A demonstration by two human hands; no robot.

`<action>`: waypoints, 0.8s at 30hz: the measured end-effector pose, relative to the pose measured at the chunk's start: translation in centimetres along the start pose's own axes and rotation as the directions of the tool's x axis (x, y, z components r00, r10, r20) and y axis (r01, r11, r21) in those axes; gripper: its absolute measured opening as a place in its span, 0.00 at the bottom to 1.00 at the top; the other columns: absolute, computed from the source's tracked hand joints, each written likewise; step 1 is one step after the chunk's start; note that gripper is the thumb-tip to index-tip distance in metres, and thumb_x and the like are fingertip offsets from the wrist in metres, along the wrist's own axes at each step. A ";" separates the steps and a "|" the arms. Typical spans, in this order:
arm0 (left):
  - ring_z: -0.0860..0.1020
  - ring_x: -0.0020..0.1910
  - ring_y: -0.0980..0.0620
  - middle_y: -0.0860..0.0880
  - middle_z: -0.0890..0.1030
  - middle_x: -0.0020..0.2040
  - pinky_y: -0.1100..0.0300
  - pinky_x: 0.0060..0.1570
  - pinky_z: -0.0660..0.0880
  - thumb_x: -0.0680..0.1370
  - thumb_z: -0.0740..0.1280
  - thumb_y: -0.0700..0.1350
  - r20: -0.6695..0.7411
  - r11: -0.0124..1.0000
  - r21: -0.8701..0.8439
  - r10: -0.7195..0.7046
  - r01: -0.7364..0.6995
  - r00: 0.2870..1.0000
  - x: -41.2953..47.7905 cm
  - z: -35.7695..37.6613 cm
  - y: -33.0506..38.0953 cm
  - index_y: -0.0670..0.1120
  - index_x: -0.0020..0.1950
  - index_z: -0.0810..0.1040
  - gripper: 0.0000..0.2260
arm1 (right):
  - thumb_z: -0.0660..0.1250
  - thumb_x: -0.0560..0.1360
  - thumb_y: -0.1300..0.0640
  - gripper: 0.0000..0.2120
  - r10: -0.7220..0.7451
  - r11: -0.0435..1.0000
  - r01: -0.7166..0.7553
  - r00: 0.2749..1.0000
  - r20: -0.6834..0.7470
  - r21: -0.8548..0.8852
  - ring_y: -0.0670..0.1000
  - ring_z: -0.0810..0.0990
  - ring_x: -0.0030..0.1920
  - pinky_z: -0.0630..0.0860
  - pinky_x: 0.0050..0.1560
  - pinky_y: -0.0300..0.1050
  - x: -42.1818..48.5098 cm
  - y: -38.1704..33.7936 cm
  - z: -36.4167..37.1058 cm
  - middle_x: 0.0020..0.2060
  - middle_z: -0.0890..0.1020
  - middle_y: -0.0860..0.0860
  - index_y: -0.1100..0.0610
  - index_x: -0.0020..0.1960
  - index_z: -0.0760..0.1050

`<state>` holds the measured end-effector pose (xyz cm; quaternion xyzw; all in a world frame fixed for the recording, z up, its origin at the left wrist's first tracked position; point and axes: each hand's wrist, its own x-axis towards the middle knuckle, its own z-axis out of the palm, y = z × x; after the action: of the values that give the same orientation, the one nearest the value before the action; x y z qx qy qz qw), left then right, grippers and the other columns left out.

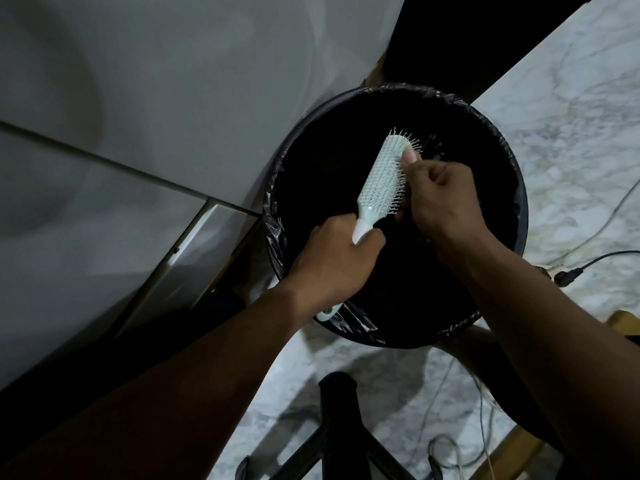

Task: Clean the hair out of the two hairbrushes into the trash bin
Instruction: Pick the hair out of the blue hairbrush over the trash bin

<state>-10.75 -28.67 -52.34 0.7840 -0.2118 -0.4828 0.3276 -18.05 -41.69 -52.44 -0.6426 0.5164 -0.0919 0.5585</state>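
A pale mint hairbrush (381, 171) is held over the open mouth of a round trash bin (519, 188) lined with a black bag. My left hand (336, 258) grips the brush's handle, whose end sticks out below my wrist. My right hand (440, 199) is at the bristles on the right side of the brush head, its thumb pressed against them near the tip and its fingers curled. Whether hair is pinched between those fingers cannot be told. A second brush is not in view.
The bin stands on a marble-patterned floor (571, 133) next to a grey tiled wall (138, 98). Cables (588, 261) trail across the floor at right. A black stand or chair base (339, 410) sits near the bottom edge.
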 end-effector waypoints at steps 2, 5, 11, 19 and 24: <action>0.74 0.25 0.47 0.50 0.75 0.27 0.43 0.33 0.79 0.76 0.63 0.53 -0.015 1.000 -0.009 -0.014 0.014 1.000 0.0 -0.2 0.1 0.46 0.34 0.71 0.14 | 0.59 0.84 0.50 0.25 0.029 0.998 -0.028 0.999 -0.027 0.051 0.43 0.74 0.18 0.68 0.21 0.35 -0.1 -0.1 0.3 0.21 0.77 0.50 0.62 0.34 0.74; 0.76 0.27 0.46 0.49 0.76 0.28 0.43 0.35 0.80 0.77 0.63 0.52 -0.060 0.997 -0.042 -0.066 0.063 0.996 0.3 -0.6 0.0 0.46 0.34 0.72 0.14 | 0.58 0.85 0.51 0.20 0.136 0.962 -0.116 0.989 -0.065 0.248 0.48 0.82 0.26 0.79 0.29 0.44 0.1 -0.4 0.1 0.29 0.79 0.54 0.62 0.41 0.75; 0.77 0.28 0.43 0.49 0.75 0.28 0.43 0.36 0.80 0.78 0.63 0.51 -0.091 0.998 -0.013 -0.056 0.055 0.994 0.4 -0.7 0.3 0.46 0.34 0.71 0.15 | 0.72 0.76 0.47 0.24 -0.002 0.998 0.002 1.000 -0.006 0.055 0.51 0.85 0.48 0.84 0.48 0.53 -0.2 -0.2 0.3 0.52 0.81 0.51 0.56 0.66 0.69; 0.74 0.28 0.50 0.51 0.74 0.28 0.58 0.30 0.66 0.79 0.64 0.48 -0.100 0.996 0.085 0.031 -0.023 0.995 0.1 -0.2 0.2 0.47 0.33 0.69 0.15 | 0.78 0.72 0.56 0.29 0.054 0.977 -0.050 0.998 -0.015 0.207 0.47 0.88 0.41 0.81 0.38 0.41 -0.4 -0.5 1.1 0.45 0.86 0.51 0.62 0.69 0.73; 0.73 0.26 0.51 0.52 0.73 0.27 0.59 0.29 0.66 0.79 0.64 0.48 -0.078 0.998 0.054 0.041 -0.037 0.996 0.2 -0.1 0.1 0.47 0.33 0.68 0.16 | 0.71 0.78 0.58 0.11 0.079 0.958 -0.049 0.992 -0.095 0.283 0.47 0.86 0.34 0.81 0.32 0.41 -0.5 -0.4 0.9 0.38 0.85 0.55 0.67 0.52 0.80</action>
<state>-10.55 -28.82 -52.29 0.8067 -0.2265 -0.4391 0.3242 -17.43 -40.80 -52.24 -0.5342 0.5477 -0.1795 0.6184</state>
